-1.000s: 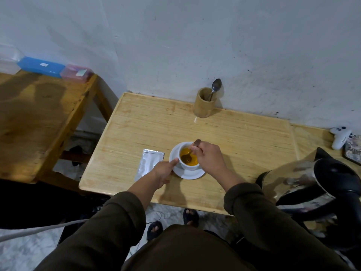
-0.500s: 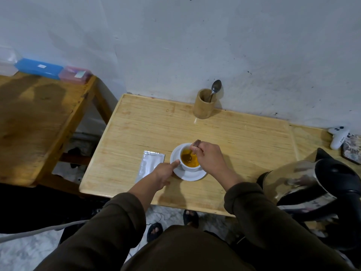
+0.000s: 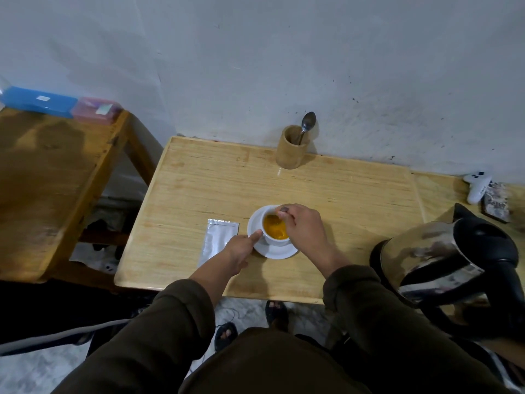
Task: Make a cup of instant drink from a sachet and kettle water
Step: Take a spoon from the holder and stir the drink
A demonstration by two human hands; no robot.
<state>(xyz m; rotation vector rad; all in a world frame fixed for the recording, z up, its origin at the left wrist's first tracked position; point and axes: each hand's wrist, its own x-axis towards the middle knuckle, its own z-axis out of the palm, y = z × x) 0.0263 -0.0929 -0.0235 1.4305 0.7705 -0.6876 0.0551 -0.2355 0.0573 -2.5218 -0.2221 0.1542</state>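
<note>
A white cup (image 3: 272, 240) of orange drink stands on a white saucer (image 3: 281, 252) near the front of the light wooden table (image 3: 326, 194). My right hand (image 3: 302, 226) is over the cup, pinching the handle of a spoon (image 3: 275, 216) whose bowl dips into the drink. My left hand (image 3: 241, 247) rests on the table with its fingertips against the saucer's left rim. A silver sachet (image 3: 217, 241) lies flat just left of the saucer, partly under my left wrist. A steel and black kettle (image 3: 451, 257) stands at the right.
A bamboo holder (image 3: 291, 150) with another spoon (image 3: 306, 125) stands at the table's back edge by the wall. A white game controller (image 3: 477, 186) lies at the far right. A second wooden table (image 3: 48, 177) at the left holds blue (image 3: 37, 100) and pink (image 3: 95, 108) boxes.
The spoon has circled inside the cup from its left side toward the back, with my right hand following. My left hand stays against the saucer.
</note>
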